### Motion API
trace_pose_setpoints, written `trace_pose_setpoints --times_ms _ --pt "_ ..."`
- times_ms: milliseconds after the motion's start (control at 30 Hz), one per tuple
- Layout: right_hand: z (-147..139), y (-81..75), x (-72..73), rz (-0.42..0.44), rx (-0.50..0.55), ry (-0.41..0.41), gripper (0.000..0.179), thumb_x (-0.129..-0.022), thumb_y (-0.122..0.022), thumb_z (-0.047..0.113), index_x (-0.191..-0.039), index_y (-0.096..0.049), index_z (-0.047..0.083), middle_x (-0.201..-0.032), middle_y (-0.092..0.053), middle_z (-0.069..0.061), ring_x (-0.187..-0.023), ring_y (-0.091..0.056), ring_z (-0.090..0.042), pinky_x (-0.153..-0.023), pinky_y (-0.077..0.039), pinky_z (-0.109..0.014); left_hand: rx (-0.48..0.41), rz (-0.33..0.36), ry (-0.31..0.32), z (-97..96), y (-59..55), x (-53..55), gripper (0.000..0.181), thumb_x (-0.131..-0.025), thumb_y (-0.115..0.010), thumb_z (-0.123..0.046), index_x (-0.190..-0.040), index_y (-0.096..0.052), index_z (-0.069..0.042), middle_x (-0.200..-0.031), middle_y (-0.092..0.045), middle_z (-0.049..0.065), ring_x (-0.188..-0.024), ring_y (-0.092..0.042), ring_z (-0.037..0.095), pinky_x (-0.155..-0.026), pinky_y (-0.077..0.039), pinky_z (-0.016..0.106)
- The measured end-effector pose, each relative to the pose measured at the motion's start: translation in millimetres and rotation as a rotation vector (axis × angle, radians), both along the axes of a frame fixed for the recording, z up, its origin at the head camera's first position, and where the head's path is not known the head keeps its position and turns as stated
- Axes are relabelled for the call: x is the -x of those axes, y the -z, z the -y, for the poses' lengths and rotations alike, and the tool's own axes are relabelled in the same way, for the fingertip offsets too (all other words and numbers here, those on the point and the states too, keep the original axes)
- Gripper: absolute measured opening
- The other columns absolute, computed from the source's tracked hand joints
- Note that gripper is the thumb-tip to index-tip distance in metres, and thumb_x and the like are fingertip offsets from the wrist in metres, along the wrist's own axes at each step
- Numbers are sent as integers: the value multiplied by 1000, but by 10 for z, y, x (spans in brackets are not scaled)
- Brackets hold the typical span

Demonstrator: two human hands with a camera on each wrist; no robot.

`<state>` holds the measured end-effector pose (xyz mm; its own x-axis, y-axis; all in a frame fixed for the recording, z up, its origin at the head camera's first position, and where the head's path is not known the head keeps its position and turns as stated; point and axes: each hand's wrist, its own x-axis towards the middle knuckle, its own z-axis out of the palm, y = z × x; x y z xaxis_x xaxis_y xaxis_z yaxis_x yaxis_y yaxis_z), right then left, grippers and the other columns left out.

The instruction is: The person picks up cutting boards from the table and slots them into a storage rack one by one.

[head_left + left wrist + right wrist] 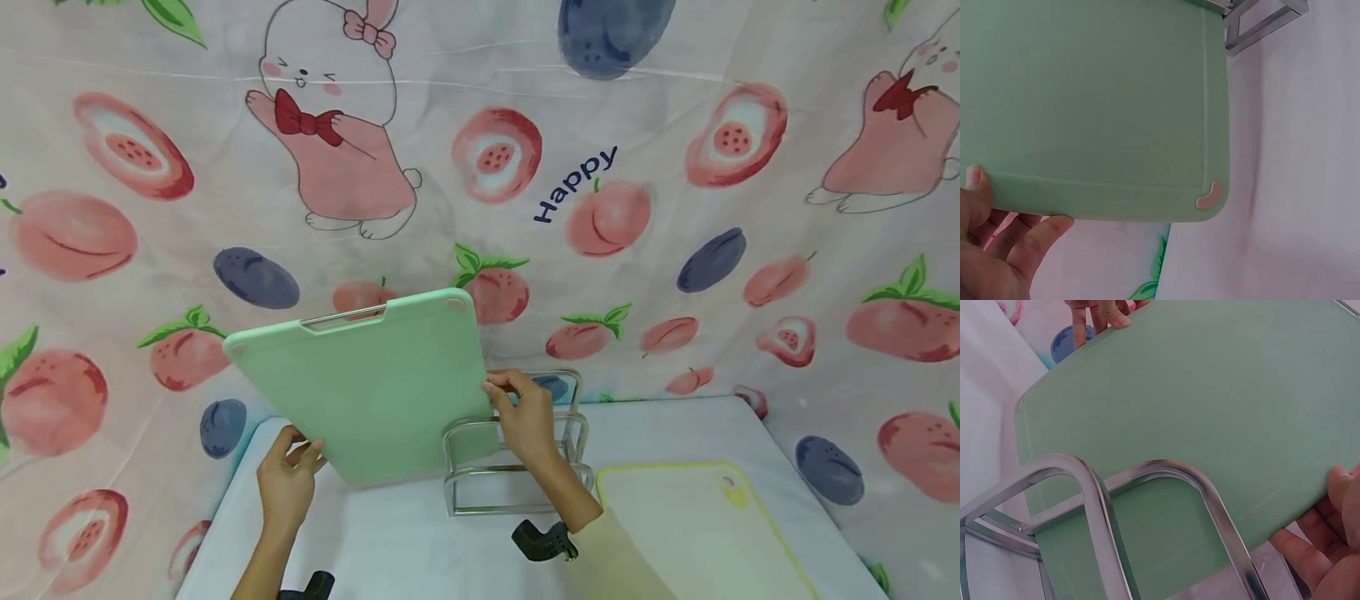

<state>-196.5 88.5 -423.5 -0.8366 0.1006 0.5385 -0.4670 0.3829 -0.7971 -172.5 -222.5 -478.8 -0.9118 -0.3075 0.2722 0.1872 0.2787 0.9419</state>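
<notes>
Green board — tilted, raised over the table, its lower corner at 4 o'clock reaching behind the rack's front hoop. Looks stiff, thin, likely light for its size; smooth face could slide under fingertips, probably not fragile. Best holds: opposite side edges, or the metal handle bar at its 11-to-12 o'clock edge.

Left hand pinches the edge at 7 o'clock, thumb on the face; right hand pinches the edge at 3 o'clock. Hands well apart, board between.

Metal rack, open wire hoops, stands at 4 o'clock; board partly inside its outline — exact slot, can't tell. Yellow-edged board lies flat, 4 o'clock of rack.
</notes>
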Motion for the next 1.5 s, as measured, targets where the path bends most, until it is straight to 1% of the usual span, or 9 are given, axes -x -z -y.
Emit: trace_pose_setpoints --times_ms 100,233,367,567,700,867,1067,1267,1500 --pt "-41 3 -2 27 31 4 10 -88 -69 17 -95 -73 11 -95 -72 2 -73 -64 -13 -54 -49 -25 17 -18 -2 -57 -14 9 11 -91 -59 7 -102 -59 5 -99 -55 14 -83 -62 -4 -72 -54 23" --pt "-122 34 -31 102 148 -7 14 -86 -72 21 -95 -76 12 -95 -71 1 -76 -66 -15 -61 -53 -25 40 -43 -12 -123 15 18 12 -90 -60 7 -102 -61 4 -97 -57 14 -82 -62 -4 -71 -54 23" --pt "-187 30 -109 130 263 -22 15 -85 -73 15 -97 -76 7 -98 -71 -5 -83 -67 -18 -68 -56 -26 10 -81 -10 -195 57 -3 13 -88 -61 10 -100 -63 4 -96 -58 14 -82 -63 -3 -71 -54 25" --pt "-190 -194 -273 2 180 41 17 -85 -70 0 -102 -71 -3 -94 -70 -15 -85 -65 -26 -68 -54 -25 -27 -143 -28 -338 0 4 14 -85 -62 15 -98 -63 8 -93 -58 16 -80 -65 2 -70 -54 24" --pt "-220 -268 -296 10 149 105 16 -85 -70 1 -100 -69 -2 -87 -69 -15 -83 -64 -25 -70 -49 -22 -34 -189 -55 -480 -150 -21 16 -83 -65 15 -99 -64 11 -91 -61 19 -78 -69 16 -68 -55 25" --pt "-318 -254 -307 52 185 58 12 -85 -71 2 -96 -69 -2 -87 -68 -15 -80 -64 -25 -67 -50 -20 -121 -191 -102 -612 -247 -66 17 -82 -66 15 -99 -64 14 -89 -61 21 -78 -70 23 -70 -55 26" --pt "-485 -169 -285 48 213 12 10 -86 -70 1 -96 -70 -3 -95 -67 -14 -80 -64 -21 -60 -49 -21 -226 -172 -103 -669 -144 1 15 -80 -67 16 -95 -65 16 -87 -63 26 -73 -69 12 -70 -54 28" --pt "-618 -175 -262 84 224 25 10 -87 -69 3 -96 -68 -3 -95 -67 -14 -79 -62 -16 -57 -47 -20 -223 -143 -96 -709 -25 132 11 -80 -70 11 -91 -67 14 -86 -65 26 -70 -66 6 -67 -55 25" --pt "-708 -218 -266 104 223 24 10 -87 -69 2 -96 -69 -4 -97 -67 -16 -78 -63 -14 -60 -52 -24 -172 -167 -46 -775 -3 151 9 -83 -70 5 -91 -68 8 -87 -63 21 -73 -68 7 -69 -55 26"
